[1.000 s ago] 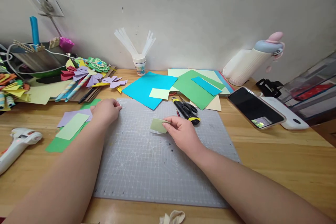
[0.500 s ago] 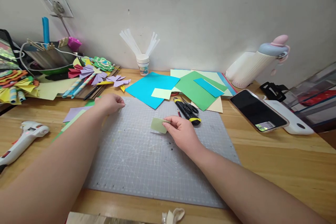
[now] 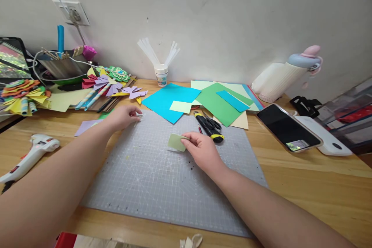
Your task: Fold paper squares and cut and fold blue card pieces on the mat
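My right hand [image 3: 203, 153] pinches a small pale green piece of paper [image 3: 176, 142] by its right edge, over the middle of the grey cutting mat [image 3: 151, 190]. My left hand [image 3: 125, 117] is at the mat's far left corner, fingers curled and thumb near the forefinger. Something small and clear may be at those fingertips; I cannot make it out. Beyond the right hand lie a yellow-and-black utility knife [image 3: 207, 126] and black-handled scissors [image 3: 213, 124]. A purple sheet [image 3: 85, 127] shows partly behind my left forearm.
Blue paper [image 3: 158, 102] and green paper [image 3: 217, 106] lie along the back. A paper cup [image 3: 161, 76] holds white strips. Left are a glue gun [image 3: 37, 149] and paper flowers [image 3: 107, 83]. A phone [image 3: 287, 128] and a leaning bottle [image 3: 287, 73] stand right.
The view has shifted slightly, so everything sits a little lower and further right. Both hands keep nearly the same places and grips; the paper stays in my right hand.
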A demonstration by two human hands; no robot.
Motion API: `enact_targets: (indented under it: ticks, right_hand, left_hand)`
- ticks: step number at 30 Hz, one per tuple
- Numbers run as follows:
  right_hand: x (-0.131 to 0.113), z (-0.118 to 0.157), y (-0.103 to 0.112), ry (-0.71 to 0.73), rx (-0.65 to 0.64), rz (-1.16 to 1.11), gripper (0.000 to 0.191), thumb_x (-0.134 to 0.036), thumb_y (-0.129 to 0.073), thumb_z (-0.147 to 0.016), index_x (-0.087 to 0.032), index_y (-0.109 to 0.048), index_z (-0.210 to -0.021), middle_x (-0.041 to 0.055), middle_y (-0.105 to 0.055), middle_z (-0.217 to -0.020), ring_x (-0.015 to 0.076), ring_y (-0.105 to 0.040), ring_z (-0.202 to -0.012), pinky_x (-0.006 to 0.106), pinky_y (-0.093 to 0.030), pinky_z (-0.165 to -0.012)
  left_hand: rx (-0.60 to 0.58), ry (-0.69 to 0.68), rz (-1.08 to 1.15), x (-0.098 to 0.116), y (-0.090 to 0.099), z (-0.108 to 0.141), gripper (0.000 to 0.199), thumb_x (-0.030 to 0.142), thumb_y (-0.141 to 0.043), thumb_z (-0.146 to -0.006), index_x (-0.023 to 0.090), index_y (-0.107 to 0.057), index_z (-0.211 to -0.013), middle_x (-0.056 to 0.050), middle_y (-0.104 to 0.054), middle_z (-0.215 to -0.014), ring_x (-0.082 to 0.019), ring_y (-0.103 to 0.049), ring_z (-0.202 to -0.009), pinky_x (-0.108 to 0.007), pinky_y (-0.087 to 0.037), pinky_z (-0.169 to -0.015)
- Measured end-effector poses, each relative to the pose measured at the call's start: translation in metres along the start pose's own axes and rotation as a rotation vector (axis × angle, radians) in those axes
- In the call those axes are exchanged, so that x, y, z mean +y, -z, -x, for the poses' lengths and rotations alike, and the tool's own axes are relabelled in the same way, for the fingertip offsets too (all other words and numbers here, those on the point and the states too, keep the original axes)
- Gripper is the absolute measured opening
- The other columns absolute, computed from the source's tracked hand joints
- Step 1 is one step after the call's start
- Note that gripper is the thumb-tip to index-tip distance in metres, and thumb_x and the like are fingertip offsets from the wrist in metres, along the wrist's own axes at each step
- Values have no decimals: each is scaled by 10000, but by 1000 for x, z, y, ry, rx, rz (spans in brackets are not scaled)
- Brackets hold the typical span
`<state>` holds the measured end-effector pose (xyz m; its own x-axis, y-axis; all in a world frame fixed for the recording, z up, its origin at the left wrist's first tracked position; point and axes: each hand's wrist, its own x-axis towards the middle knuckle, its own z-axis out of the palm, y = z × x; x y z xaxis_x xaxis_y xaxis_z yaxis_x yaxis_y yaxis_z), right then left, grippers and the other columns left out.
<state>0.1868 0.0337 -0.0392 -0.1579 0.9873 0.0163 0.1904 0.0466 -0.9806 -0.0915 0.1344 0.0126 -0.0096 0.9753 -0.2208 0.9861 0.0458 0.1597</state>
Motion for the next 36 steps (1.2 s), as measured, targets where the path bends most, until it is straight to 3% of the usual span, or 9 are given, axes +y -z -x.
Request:
enact_targets:
  ticks: [8, 13, 17, 21, 24, 28, 31, 33, 36]
  right_hand:
    - [-1, 0, 0, -14, -8, -13, 183, -305, -567, -813, -192, -693, -880, 43, -728, -848, 198, -653, -779, 300, -470, -675]
    - [-1, 0, 0, -14, -15, -19, 173, -299, -571, -810, -190, -685, -882, 44, -728, -852, 196, -653, -780, 301, -472, -683]
    - [-1, 0, 0, -4, -23, -10, 172, -292, -563, -818, -188, -683, -885, 41, -721, -831, 192, -642, -761, 295, -462, -666]
    - [0, -1, -2, 13, -40, 5, 158, -279, -562, -822, -195, -688, -867, 28, -708, -809, 186, -629, -756, 286, -447, -660]
    - [0, -1, -3, 25, -49, 12, 151, -275, -561, -823, -196, -686, -852, 23, -699, -795, 183, -622, -748, 285, -445, -663]
    - [0, -1, -3, 38, -64, 5, 149, -282, -554, -829, -197, -675, -853, 15, -686, -779, 173, -615, -726, 274, -452, -647]
    - [0, 0, -1, 52, -76, -3, 153, -290, -544, -837, -198, -665, -859, 9, -672, -761, 165, -610, -708, 266, -461, -636]
    - [0, 0, 0, 59, -77, -7, 151, -286, -540, -838, -199, -660, -870, 10, -672, -774, 164, -611, -715, 266, -469, -643]
    - [0, 0, -1, 65, -78, -9, 152, -282, -540, -839, -200, -662, -877, 14, -672, -784, 166, -611, -718, 272, -476, -654]
  left_hand:
    - [-163, -39, -70, 1, 4, -24, 306, 340, -560, -906, 185, -574, -1170, -81, -591, -1201, -213, -605, -1013, -411, -527, -848]
    - [-180, -23, -132, 1, 5, -22, 312, 344, -567, -901, 183, -577, -1168, -77, -593, -1196, -219, -606, -1012, -408, -530, -842]
    - [-103, 106, -237, -18, 19, -12, 292, 345, -564, -904, 194, -586, -1153, -73, -596, -1191, -216, -605, -1016, -400, -526, -847]
    - [87, 210, -338, -25, 29, -1, 345, 344, -588, -885, 157, -572, -1174, -82, -581, -1218, -268, -577, -1078, -474, -496, -892]
    - [254, 32, -324, 8, 17, 0, 354, 335, -593, -867, 161, -590, -1175, -136, -525, -1300, -385, -449, -1235, -564, -395, -982]
    - [312, -343, -238, 86, -15, -13, 384, 361, -568, -896, 185, -536, -1236, -101, -531, -1302, -258, -541, -1141, -496, -459, -947]
    - [336, -481, -199, 129, -33, -29, 364, 345, -563, -904, 177, -539, -1226, -98, -559, -1257, -235, -582, -1071, -463, -502, -893]
    - [337, -504, -194, 143, -40, -38, 350, 340, -565, -904, 169, -547, -1209, -94, -576, -1223, -225, -597, -1037, -445, -518, -865]
    - [340, -494, -182, 146, -46, -44, 337, 338, -562, -906, 168, -554, -1196, -92, -585, -1206, -217, -604, -1017, -433, -525, -851]
